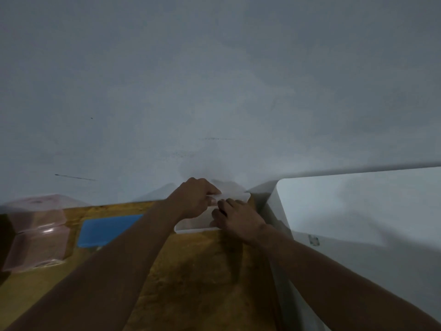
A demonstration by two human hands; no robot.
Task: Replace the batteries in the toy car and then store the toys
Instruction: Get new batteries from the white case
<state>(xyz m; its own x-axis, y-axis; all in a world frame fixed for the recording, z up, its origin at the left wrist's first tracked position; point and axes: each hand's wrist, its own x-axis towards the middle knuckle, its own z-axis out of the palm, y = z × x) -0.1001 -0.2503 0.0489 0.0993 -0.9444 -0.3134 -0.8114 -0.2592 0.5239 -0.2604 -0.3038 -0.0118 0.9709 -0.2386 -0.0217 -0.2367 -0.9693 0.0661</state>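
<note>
No writing is legible; the sticker on the white unit to the right is blurred. Both arms reach forward, the hands close together on a translucent box at the bench's far edge. The left hand pinches its upper edge and the right hand curls over it. The box's contents cannot be made out.

- Wall: pale grey-blue, with a few faint dark streaks.
- Bench: mottled ochre-yellow.
- Flat sheet: plain bright blue.
- Stacked containers, left: translucent pink.
- Storage box, centre: translucent milky white.
- Cabinet, right: plain white.
</note>
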